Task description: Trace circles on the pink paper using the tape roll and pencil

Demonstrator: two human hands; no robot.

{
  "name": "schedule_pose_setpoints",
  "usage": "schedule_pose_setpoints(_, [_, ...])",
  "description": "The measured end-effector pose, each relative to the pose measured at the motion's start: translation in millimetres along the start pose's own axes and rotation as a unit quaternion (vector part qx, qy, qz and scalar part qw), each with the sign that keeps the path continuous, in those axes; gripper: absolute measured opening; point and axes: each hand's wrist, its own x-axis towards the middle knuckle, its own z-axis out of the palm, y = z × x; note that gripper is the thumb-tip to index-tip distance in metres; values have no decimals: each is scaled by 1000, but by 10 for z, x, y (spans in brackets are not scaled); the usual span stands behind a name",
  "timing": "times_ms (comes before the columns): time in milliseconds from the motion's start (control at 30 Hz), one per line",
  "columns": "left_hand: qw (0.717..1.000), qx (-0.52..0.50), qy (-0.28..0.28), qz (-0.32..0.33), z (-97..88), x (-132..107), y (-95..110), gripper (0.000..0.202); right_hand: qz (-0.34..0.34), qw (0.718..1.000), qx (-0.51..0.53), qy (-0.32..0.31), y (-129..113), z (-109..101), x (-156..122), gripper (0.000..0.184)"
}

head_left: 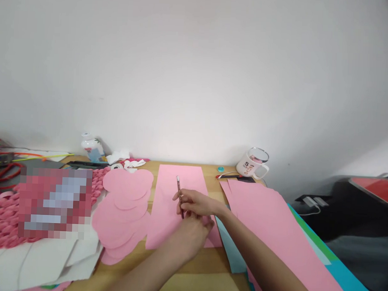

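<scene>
My right hand (196, 203) is closed on a pencil (179, 193), its tip down on a long pink paper strip (179, 179) lying on the wooden table (188, 278). My left hand (193, 233) lies just below it, pressing on the strip's lower part; its fingers are mostly hidden under the right hand. A pile of pink paper circles (123, 211) sits left of the strip.
A stack of large pink, blue and green sheets (283, 239) lies at right. A white mug (255, 164) and a small bottle (91, 148) stand by the wall. Pink rolled pieces (0, 223), white sheets (41, 263) and coloured pipe cleaners (6, 163) fill the left side.
</scene>
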Motion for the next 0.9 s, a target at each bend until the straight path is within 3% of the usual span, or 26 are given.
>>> schedule_pose_setpoints(133, [999,21,-44,-11,-60,-26,18,56,-4,994,-76,-84,-4,-26,96,30])
schedule_pose_setpoints(267, [998,11,-53,-23,-93,-22,24,61,-7,988,-113,-109,-26,-40,141,25])
schedule_pose_setpoints(667, [999,7,35,-26,-59,-48,15,47,22,997,-48,-63,22,-77,166,18])
schedule_pose_setpoints(900, [1000,14,-8,-15,-23,1,14,44,31,999,-40,12,114,-175,171,18])
